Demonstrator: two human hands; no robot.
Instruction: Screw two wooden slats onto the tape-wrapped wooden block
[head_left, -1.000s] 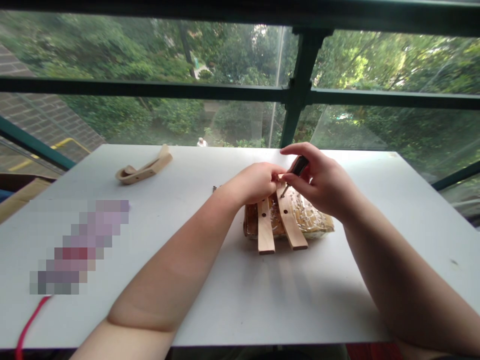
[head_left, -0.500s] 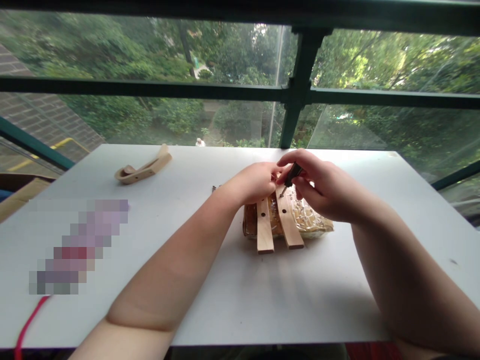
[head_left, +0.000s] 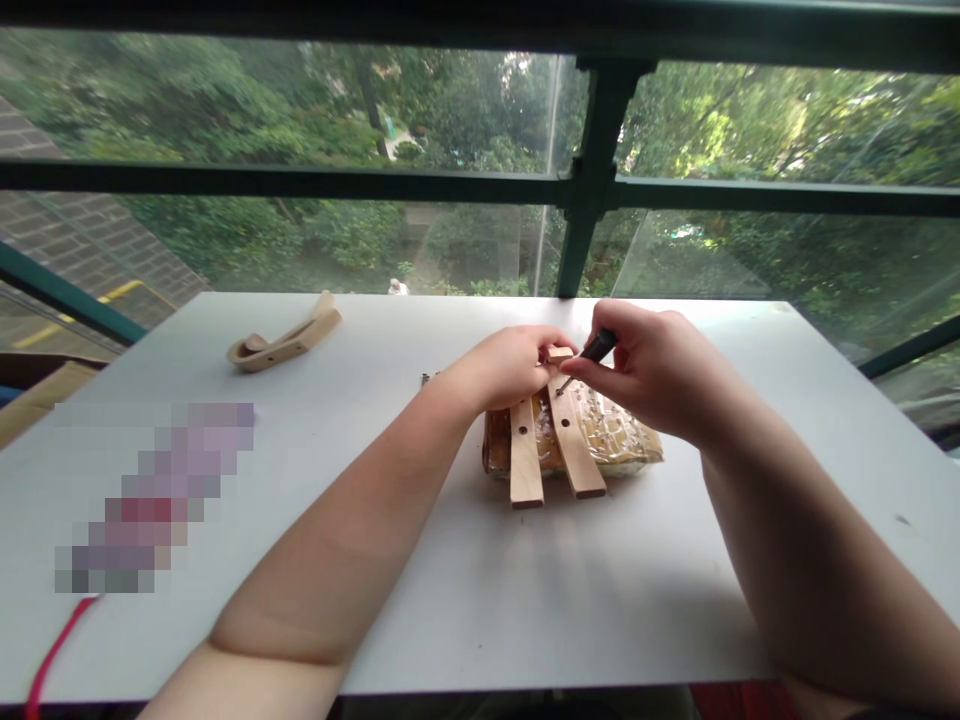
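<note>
A screwdriver (head_left: pixel 598 346) with a black handle is in my right hand (head_left: pixel 649 365), tilted, its tip at a hole in the right-hand wooden strip (head_left: pixel 568 420). My left hand (head_left: pixel 517 362) has its fingers curled round the far end of that strip; part of the grip is hidden. A second wooden strip (head_left: pixel 526 460) lies to the left, its far part covered by my left hand. Both pale strips have dark holes and rest on a brown block wrapped in clear plastic (head_left: pixel 622 435). Small metal pieces (head_left: pixel 427 379) show beside my left wrist.
A curved wooden piece (head_left: pixel 285 345) lies at the back left of the white table (head_left: pixel 420 600). Nearer on the left is a blurred-out purplish item (head_left: pixel 165 490) with a red cord (head_left: pixel 56 650). A cardboard box (head_left: pixel 52 395) stands beyond the left edge. Green-framed windows (head_left: pixel 585 180) border the back.
My right fingers have drawn back from beside my left hand and changed their hold, so more of the screwdriver's handle shows. The left hand and the strips stay nearly in place.
</note>
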